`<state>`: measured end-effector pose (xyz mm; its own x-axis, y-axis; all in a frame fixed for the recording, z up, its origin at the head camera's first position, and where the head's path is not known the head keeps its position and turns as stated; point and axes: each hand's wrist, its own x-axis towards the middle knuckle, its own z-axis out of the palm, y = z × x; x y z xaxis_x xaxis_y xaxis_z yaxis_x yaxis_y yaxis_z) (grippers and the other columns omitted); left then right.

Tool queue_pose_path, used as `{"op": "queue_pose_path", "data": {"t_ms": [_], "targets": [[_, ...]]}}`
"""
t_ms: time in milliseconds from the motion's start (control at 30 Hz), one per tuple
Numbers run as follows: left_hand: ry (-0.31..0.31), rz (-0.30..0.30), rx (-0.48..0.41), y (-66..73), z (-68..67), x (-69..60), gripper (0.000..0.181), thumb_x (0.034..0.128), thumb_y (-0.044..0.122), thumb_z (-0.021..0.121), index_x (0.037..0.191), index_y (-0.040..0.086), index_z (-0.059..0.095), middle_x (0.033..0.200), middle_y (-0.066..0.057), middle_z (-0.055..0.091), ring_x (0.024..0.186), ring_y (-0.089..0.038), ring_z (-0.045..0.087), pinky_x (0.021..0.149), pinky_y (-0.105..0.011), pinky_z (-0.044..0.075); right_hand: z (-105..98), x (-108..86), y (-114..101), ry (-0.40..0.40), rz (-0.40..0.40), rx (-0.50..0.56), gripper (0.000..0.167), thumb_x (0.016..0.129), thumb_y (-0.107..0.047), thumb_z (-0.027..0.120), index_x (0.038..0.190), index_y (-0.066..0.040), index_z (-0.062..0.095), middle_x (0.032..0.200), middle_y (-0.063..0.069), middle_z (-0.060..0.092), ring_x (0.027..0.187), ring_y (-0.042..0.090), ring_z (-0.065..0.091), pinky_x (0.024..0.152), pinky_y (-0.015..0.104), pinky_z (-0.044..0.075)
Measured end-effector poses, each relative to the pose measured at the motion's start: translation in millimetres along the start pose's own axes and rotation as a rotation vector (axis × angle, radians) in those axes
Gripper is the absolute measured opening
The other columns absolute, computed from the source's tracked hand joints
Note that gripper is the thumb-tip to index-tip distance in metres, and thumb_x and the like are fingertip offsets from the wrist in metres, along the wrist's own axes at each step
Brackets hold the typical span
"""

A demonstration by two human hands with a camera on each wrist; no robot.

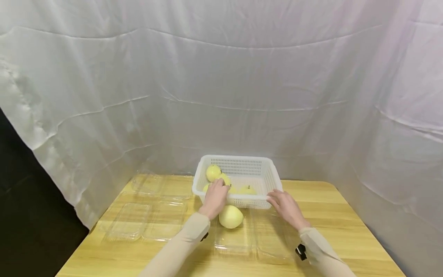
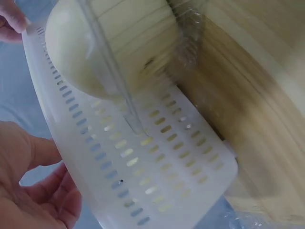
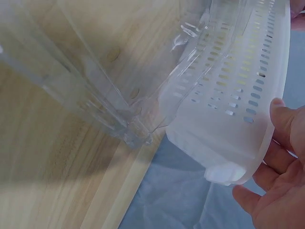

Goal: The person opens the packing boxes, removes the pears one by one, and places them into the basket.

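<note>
A white plastic basket (image 1: 238, 159) holds several pale yellow apples, one (image 1: 213, 173) at its left back. My left hand (image 1: 215, 198) reaches over the front rim among the apples, with fingers loosely bent. In the left wrist view, the basket wall hides part of the fingertips of that hand (image 2: 33, 176). My right hand (image 1: 284, 207) grips the basket's front right corner; in the right wrist view, the thumb of this hand (image 3: 281, 176) lies on the rim. Before the basket, another apple (image 1: 230, 217) sits in an open clear plastic clamshell box (image 1: 235, 242).
More open clear clamshell boxes lie at the left: one (image 1: 129, 221) nearer the front and another (image 1: 147, 184) behind it. The wooden table (image 1: 332, 231) meets grey cloth curtains (image 1: 242, 96) at the back and sides.
</note>
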<state>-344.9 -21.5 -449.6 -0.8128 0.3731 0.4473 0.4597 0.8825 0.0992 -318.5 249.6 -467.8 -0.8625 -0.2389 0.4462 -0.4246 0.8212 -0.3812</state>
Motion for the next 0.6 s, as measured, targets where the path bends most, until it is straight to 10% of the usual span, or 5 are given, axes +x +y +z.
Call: {"op": "queue_pose_path", "data": {"t_ms": [433, 600], "targets": [[0.075, -0.019, -0.167, -29.3, -11.2, -16.5, 0.017, 0.0855, -0.002, 0.064, 0.091, 0.008, 0.077, 0.085, -0.003, 0.066, 0.080, -0.019, 0.062, 0.063, -0.028, 0.051, 2.1, -2.3, -1.4, 0.056, -0.038, -0.050, 0.022, 0.087, -0.008, 0.071, 0.109, -0.002, 0.072, 0.113, 0.019, 0.070, 0.111, 0.039, 0.063, 0.095, 0.056, 0.049], [0.074, -0.117, -0.282, -42.9, -17.2, -18.2, 0.009, 0.0867, 0.006, 0.068, 0.087, 0.007, 0.077, 0.088, -0.004, 0.072, 0.082, -0.021, 0.067, 0.072, -0.035, 0.056, 1.8, -3.8, 1.1, 0.113, -0.055, -0.054, 0.021, 0.084, -0.008, 0.074, 0.104, -0.003, 0.073, 0.109, 0.015, 0.071, 0.103, 0.033, 0.064, 0.090, 0.051, 0.053]]}}
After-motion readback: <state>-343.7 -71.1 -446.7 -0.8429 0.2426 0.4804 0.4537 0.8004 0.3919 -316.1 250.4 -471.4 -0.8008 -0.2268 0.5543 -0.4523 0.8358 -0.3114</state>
